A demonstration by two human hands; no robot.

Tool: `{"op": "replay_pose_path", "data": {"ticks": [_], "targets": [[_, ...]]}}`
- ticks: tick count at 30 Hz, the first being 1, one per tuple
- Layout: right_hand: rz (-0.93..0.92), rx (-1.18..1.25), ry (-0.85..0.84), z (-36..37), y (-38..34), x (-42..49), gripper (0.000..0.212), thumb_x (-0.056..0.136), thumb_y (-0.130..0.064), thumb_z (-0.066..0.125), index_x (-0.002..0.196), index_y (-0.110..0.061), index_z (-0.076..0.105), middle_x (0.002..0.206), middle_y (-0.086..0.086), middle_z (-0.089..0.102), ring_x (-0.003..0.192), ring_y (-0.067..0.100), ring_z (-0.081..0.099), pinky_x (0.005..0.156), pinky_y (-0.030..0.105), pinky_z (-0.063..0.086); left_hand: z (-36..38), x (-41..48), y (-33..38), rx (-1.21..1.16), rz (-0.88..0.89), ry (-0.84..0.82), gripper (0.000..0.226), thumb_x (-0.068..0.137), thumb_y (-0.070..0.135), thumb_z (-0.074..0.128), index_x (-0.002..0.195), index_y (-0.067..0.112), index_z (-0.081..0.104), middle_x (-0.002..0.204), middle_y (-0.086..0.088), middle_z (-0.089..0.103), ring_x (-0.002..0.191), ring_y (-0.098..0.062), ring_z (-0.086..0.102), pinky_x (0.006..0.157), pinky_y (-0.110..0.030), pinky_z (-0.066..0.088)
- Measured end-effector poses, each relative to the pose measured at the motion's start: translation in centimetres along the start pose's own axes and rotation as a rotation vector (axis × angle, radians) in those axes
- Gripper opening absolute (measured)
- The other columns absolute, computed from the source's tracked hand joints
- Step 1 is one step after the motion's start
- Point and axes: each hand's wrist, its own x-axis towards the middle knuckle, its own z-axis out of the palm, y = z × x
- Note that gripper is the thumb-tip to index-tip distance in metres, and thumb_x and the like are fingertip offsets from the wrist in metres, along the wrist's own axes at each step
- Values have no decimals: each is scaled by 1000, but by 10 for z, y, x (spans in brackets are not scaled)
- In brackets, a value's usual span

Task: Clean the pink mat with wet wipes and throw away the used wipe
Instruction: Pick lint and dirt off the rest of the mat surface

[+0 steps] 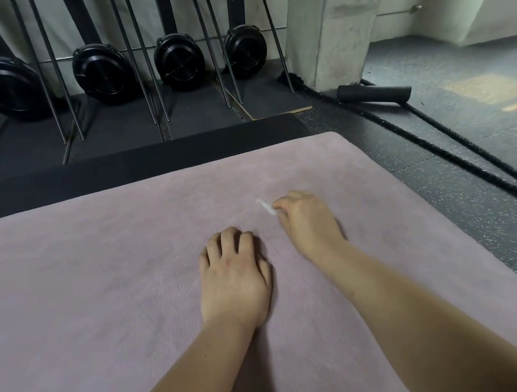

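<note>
The pink mat [104, 266] fills the lower part of the head view, lying flat on the floor. My left hand [233, 273] rests palm down on the mat near its middle, fingers curled slightly, holding nothing. My right hand [307, 220] is just to the right and a little farther away, fingers closed on a small white wet wipe [265, 207]. Only a thin twisted end of the wipe shows, sticking out to the left and touching the mat.
A black mat [128, 164] lies along the pink mat's far edge. Behind it stand several black fan machines [101, 72] with metal rails. A concrete pillar [329, 31] rises at the back right, with a thick black rope [429, 146] and a foam roller [373, 93] on the speckled floor.
</note>
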Motion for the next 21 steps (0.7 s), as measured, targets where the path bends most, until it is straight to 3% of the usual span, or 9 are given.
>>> {"op": "replay_pose_path", "data": {"ticks": [4, 6, 10, 13, 17, 21], "targets": [[313, -101, 23, -27, 54, 0, 13, 89, -23, 68, 96, -17, 77, 99, 6, 60, 95, 30, 58, 78, 40, 50, 1, -1, -1, 6, 0, 9, 39, 97, 39, 43, 130, 23, 55, 139, -2, 47, 129, -31, 42, 106, -49, 40], [377, -139, 92, -32, 70, -2, 13, 89, -24, 69, 96, -17, 77, 102, 4, 54, 99, 29, 52, 77, 42, 51, 2, -1, -1, 9, 2, 13, 38, 97, 39, 44, 129, 22, 55, 139, -2, 47, 129, -31, 42, 106, -49, 40], [391, -269, 42, -19, 67, 2, 22, 95, -24, 61, 103, -8, 74, 102, 9, 53, 98, 31, 50, 76, 43, 52, 3, 0, -1, 8, 3, 25, 38, 96, 39, 46, 129, 22, 56, 138, -3, 48, 129, -32, 43, 105, -49, 41], [433, -207, 46, -20, 63, 2, 27, 97, -31, 62, 111, -10, 71, 108, 13, 55, 101, 33, 52, 81, 43, 50, 3, -1, -1, 13, 3, 19, 40, 96, 40, 43, 130, 22, 56, 139, -3, 47, 129, -32, 42, 105, -48, 40], [505, -157, 27, -29, 65, 6, 23, 98, -25, 60, 113, -15, 74, 106, 14, 60, 100, 37, 57, 85, 44, 51, 2, 0, -1, 11, 6, 20, 41, 95, 40, 41, 129, 22, 56, 139, -3, 47, 128, -32, 42, 105, -48, 40], [321, -48, -18, -23, 12, -7, 23, 100, -29, 58, 102, -14, 76, 96, 15, 64, 90, 37, 62, 76, 38, 47, 0, 0, 0, 12, 2, 9, 42, 95, 42, 40, 129, 23, 55, 140, -3, 46, 129, -32, 42, 105, -49, 40]]}}
